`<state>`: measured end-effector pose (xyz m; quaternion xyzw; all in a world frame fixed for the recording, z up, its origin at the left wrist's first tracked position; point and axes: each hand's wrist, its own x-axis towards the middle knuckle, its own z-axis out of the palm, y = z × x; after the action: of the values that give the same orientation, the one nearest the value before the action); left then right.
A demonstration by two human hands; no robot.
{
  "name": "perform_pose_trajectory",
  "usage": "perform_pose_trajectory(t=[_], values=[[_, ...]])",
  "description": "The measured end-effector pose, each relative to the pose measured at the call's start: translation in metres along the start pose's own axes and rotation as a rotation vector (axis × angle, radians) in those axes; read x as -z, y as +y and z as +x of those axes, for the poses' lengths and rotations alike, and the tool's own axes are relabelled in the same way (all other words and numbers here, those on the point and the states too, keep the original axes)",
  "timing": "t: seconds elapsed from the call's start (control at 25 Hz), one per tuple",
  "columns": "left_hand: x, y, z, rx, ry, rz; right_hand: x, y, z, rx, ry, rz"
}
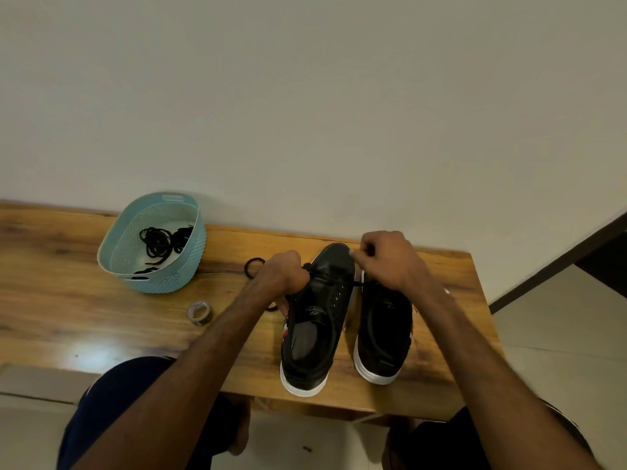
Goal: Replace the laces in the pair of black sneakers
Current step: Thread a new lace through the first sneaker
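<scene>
Taking the wall side as 12 o'clock: both shoes sit at the 5 o'clock end of the table (68,283), toes to 12, heels toward the person. That way the eyelets face up and both ends of the lace pull straight. Left sneaker (312,334) is the one being worked on. It is tipped slightly toward the right sneaker (383,334) and the two are just about touching at mid-length. Left hand (285,276) has fingers curled round the shoe's 9 o'clock side near the eyelets, which looks like bracing so the shoe doesn't slide under lace tension. Can't tell if it also traps a lace end. Right hand (386,257) is up over the toe end, at 1 o'clock of the shoe. Its fingertips are closed in a tight pinch on the lace (357,284), which runs taut from the lower eyelets. Upper eyelets look bare, so my read is the lacing is partway. I can't say whether this lace is coming out or going in. The right sneaker's front is hidden by the forearm. A blue basket (183,266) at 10 o'clock holds a tangle of black laces (159,242), parked within reach but out of the work zone. Black loops (253,267) lie just beside the left hand, and a tape roll (200,312) sits at 8 o'clock of them.
</scene>
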<state>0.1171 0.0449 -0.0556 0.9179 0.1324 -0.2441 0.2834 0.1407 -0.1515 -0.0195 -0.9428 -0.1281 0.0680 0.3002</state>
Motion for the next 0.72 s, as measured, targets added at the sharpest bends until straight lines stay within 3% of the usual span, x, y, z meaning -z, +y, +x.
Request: perform_pose_trajectory(t=[0.08,0.28,0.36,0.44,0.52,0.64,0.72], values=[[0.0,0.0,0.0,0.0,-0.002,-0.023,-0.024,-0.006,0.002,0.115,0.035,-0.171],[0.001,-0.002,0.001,-0.018,-0.022,-0.039,-0.076,-0.017,0.007,0.151,-0.207,-0.446],[0.001,-0.002,0.0,-0.019,-0.013,-0.024,-0.063,-0.018,0.006,0.162,-0.166,-0.361],[0.002,-0.001,-0.004,-0.015,0.002,0.007,-0.033,-0.016,0.007,0.181,-0.167,-0.034],[0.003,0.004,-0.009,-0.01,0.019,0.056,0.002,-0.013,0.004,0.192,-0.109,0.448],[0.003,0.006,-0.01,-0.026,0.031,0.114,0.037,-0.01,-0.002,0.052,0.045,1.243],[0.003,0.006,-0.008,-0.033,0.028,0.137,0.049,-0.006,-0.003,-0.045,0.176,1.647]])
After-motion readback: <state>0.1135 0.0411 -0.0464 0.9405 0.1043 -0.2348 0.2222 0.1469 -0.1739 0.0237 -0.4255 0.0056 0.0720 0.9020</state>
